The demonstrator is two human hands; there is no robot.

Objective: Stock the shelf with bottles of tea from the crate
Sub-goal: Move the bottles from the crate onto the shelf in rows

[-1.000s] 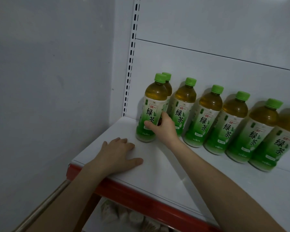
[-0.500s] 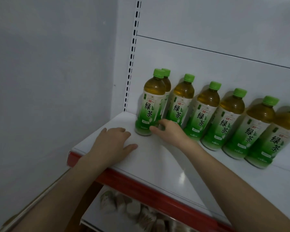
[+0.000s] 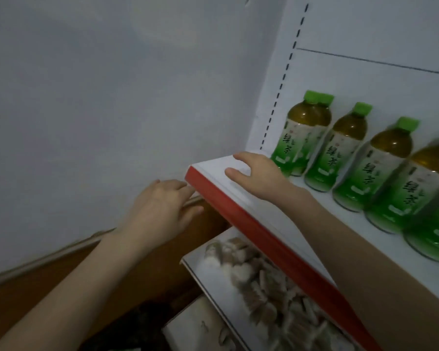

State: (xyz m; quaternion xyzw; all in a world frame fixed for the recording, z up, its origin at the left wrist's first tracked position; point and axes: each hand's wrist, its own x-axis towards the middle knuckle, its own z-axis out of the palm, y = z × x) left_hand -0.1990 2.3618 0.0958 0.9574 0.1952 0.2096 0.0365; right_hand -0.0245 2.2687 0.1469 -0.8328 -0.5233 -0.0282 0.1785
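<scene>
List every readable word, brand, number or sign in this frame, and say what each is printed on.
"绿茶": large dark characters running down the label of the leftmost bottle, smeared but legible.
"绿茶": the same on the second bottle, third bottle and fourth bottle.
Small print above those characters and the white patches low on the labels: too blurred to read.
Packets on the lower shelf: blurred, nothing readable.
Red shelf edge: no text.

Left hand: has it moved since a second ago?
Yes. The left hand has come off the shelf and lies left of its red front edge.
</scene>
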